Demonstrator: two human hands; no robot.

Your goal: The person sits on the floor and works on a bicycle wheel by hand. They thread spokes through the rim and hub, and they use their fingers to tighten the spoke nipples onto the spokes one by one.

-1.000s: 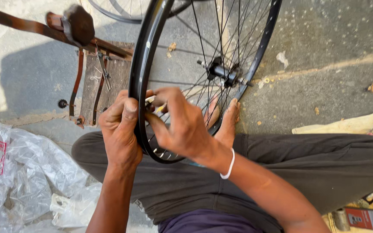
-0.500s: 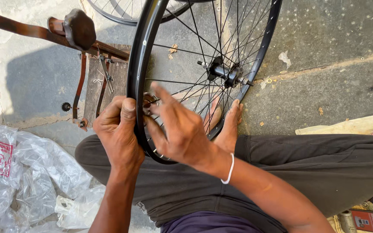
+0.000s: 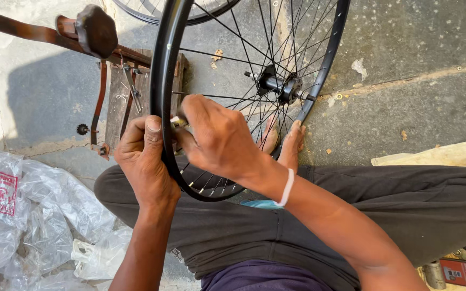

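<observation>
A black bicycle wheel rim [image 3: 160, 75] with thin steel spokes and a black hub [image 3: 278, 85] stands upright between my legs. My left hand [image 3: 142, 156] grips the outside of the rim, thumb pressed on its edge. My right hand [image 3: 219, 139] reaches inside the rim among the spokes, fingers pinched on a small silver spoke nipple [image 3: 178, 122] at the rim's inner wall. A white band circles my right wrist. My bare feet [image 3: 287, 144] show through the spokes below the hub.
A rusty wooden and iron stand [image 3: 120, 97] with a dark block on an arm sits at the upper left. Crumpled clear plastic bags [image 3: 33, 215] lie at the lower left. A second wheel's edge [image 3: 152, 13] shows at the top. Concrete floor lies to the right.
My right hand has turned and closed over the nipple at the rim, fingers curling in from spread. The view has shifted slightly; my left hand keeps its grip.
</observation>
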